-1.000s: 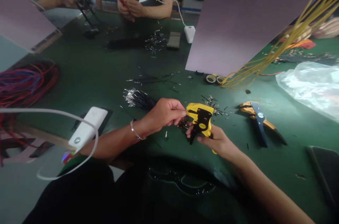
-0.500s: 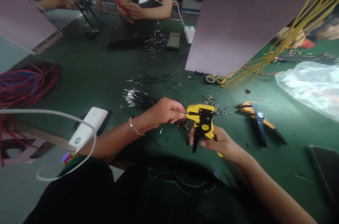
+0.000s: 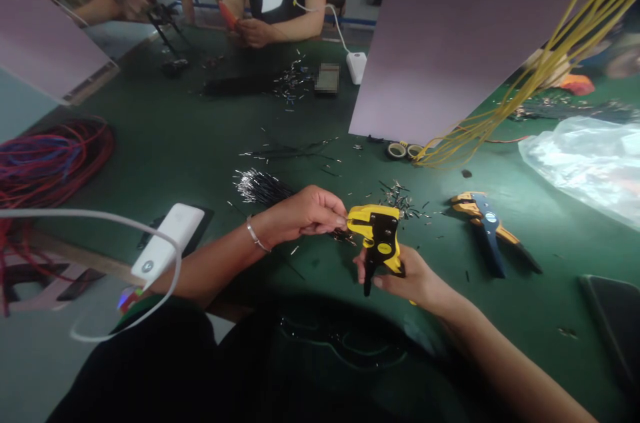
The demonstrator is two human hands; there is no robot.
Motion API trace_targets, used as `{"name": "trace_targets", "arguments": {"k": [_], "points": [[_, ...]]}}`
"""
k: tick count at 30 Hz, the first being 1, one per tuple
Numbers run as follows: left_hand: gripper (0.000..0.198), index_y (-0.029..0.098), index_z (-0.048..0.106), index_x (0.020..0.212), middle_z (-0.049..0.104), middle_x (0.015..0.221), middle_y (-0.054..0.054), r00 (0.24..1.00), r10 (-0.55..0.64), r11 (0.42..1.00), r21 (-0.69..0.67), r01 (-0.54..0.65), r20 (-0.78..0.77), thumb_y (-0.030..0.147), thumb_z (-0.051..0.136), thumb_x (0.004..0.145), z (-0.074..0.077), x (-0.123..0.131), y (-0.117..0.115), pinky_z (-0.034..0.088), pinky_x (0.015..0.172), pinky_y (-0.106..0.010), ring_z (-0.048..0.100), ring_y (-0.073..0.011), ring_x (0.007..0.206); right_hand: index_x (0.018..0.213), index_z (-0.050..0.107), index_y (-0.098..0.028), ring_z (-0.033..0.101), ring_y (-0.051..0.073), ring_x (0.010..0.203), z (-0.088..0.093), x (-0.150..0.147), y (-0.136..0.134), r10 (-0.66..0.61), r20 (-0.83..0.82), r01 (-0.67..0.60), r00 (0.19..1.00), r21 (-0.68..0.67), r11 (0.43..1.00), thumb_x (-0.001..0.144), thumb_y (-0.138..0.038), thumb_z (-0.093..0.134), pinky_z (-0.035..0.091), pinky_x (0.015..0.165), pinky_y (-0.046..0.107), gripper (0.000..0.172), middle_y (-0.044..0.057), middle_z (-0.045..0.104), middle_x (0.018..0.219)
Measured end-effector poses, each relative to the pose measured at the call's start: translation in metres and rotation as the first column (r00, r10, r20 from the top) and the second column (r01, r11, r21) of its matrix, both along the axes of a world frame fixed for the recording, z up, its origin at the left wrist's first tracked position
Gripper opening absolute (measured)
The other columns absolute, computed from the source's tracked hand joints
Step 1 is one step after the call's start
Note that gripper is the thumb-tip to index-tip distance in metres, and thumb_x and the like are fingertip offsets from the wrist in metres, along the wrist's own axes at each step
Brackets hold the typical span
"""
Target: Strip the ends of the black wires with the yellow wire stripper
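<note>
Just below centre frame, the right hand (image 3: 417,279) clamps the yellow stripper (image 3: 384,229) by its handles (image 3: 369,278), the correct hold; likely rigid, light. Left hand (image 3: 317,211) pinched at the tool's nose, contents indiscernible.

— can you see the whole right hand (image 3: 420,279)?
— no, some fingers are hidden behind the yellow and black hand tool (image 3: 384,229).
— and the bundle of thin black wires with silvery tips (image 3: 263,187)?
— its middle is hidden behind the left hand (image 3: 317,209).
— the edges?
— the right one crops the crumpled translucent plastic bag (image 3: 585,156); the left, the red and blue wire coil (image 3: 50,159).
</note>
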State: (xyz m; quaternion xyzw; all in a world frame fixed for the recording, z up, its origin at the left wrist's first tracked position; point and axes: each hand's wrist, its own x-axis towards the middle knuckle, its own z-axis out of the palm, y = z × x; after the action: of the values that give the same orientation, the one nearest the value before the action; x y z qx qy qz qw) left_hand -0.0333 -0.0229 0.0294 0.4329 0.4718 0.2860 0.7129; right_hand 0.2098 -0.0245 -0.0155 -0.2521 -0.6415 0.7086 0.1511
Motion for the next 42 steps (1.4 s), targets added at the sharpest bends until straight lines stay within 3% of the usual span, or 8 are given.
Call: {"name": "trace_targets", "arguments": {"k": [5,14,20,31,37,42], "points": [[0.008,0.011,0.067,0.068,0.049,0.045,0.003,0.998,-0.024,0.997,-0.068,0.028,0.059,0.019,0.066,0.068,0.000,-0.001,0.002,0.012,0.034,-0.017,0.029,-0.0015,0.034,0.094,0.063,-0.017,0.061,0.022,0.081,0.005,0.000,-0.002,-0.014,-0.005,0.014,1.000,0.007,1.000,0.081,-0.032,0.066,0.051,0.078,0.037,0.020,0.006,0.067,0.080],[0.007,0.012,0.067,0.069,0.063,0.059,-0.002,0.986,-0.060,0.993,-0.095,0.076,0.152,0.016,0.067,0.063,-0.008,-0.002,0.002,0.013,0.034,-0.018,0.033,-0.0018,0.036,0.090,0.062,-0.017,0.061,0.021,0.073,-0.007,0.006,-0.011,-0.030,0.003,0.030,1.000,-0.033,0.999,0.083,-0.034,0.066,0.051,0.076,0.037,0.019,0.005,0.066,0.075],[0.005,0.012,0.066,0.068,0.063,0.059,-0.002,0.984,-0.076,0.990,-0.103,0.093,0.160,0.015,0.067,0.065,-0.008,0.000,0.002,0.011,0.034,-0.019,0.034,-0.0014,0.035,0.089,0.061,-0.017,0.060,0.020,0.069,-0.010,0.006,-0.013,-0.025,-0.035,0.023,0.999,-0.080,0.997,0.083,-0.036,0.065,0.049,0.082,0.042,0.021,0.005,0.066,0.073],[0.009,0.011,0.067,0.075,0.052,0.049,0.003,0.993,-0.114,0.993,-0.023,0.115,0.035,0.020,0.066,0.072,-0.009,0.000,0.002,0.015,0.034,-0.018,0.031,-0.0022,0.035,0.087,0.060,-0.017,0.062,0.018,0.064,-0.018,0.001,-0.018,-0.159,-0.066,0.141,0.985,-0.217,0.966,0.081,-0.032,0.069,0.051,0.075,0.038,0.019,0.002,0.066,0.065],[0.014,0.011,0.066,0.079,0.050,0.048,0.004,0.996,-0.075,0.997,0.009,0.075,-0.041,0.024,0.066,0.075,-0.007,0.003,0.001,0.015,0.035,-0.018,0.030,-0.0020,0.036,0.086,0.060,-0.016,0.061,0.017,0.060,-0.017,-0.001,-0.018,-0.245,-0.077,0.215,0.966,-0.281,0.935,0.079,-0.031,0.071,0.051,0.071,0.036,0.019,0.001,0.067,0.063],[0.013,0.010,0.065,0.079,0.045,0.047,0.006,0.998,-0.012,0.997,0.073,0.017,-0.064,0.023,0.063,0.079,-0.005,0.010,-0.004,0.017,0.038,-0.017,0.030,-0.0015,0.038,0.085,0.060,-0.015,0.063,0.018,0.063,-0.016,-0.002,-0.018,-0.242,-0.108,0.200,0.964,-0.300,0.933,0.080,-0.030,0.071,0.052,0.074,0.039,0.018,0.002,0.066,0.062]]}}
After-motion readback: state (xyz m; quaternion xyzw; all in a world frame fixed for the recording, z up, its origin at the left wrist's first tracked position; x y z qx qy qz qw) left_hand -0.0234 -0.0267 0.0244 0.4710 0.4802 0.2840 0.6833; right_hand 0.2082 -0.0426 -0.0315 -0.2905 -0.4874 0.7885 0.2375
